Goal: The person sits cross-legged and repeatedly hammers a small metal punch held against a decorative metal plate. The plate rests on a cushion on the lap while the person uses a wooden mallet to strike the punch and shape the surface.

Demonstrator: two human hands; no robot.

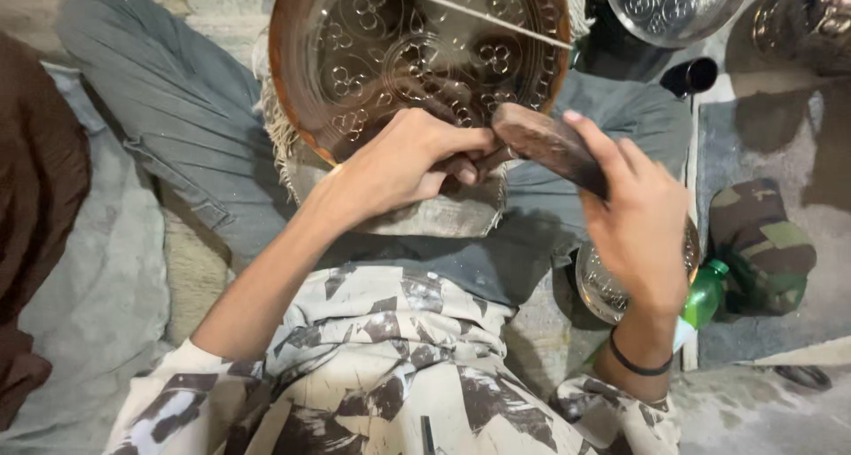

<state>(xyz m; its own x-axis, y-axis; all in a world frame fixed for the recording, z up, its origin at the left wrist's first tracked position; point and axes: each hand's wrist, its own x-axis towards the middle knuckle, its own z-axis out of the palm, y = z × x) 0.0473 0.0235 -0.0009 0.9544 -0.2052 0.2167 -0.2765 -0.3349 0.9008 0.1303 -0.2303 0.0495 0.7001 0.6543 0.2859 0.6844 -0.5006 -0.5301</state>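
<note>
A large round copper tray (pixel 301 82) with engraved floral and circular patterns rests tilted on my lap against a frayed cloth pad (pixel 443 215). My left hand (pixel 403 158) is closed around a small chisel whose tip meets the tray's lower part. My right hand (pixel 634 215) grips a dark wooden mallet (pixel 550 145), its head right next to the chisel's end. A thin straight rod (pixel 470 11) lies across the tray's upper face.
A shiny engraved metal bowl (pixel 678 7) sits at the top right, another engraved metal piece (pixel 603 286) lies under my right wrist. A green plastic bottle (pixel 705 291), a camouflage cloth (pixel 762 247) and a dark cup (pixel 691 75) are at right. Brown fabric (pixel 35 198) lies left.
</note>
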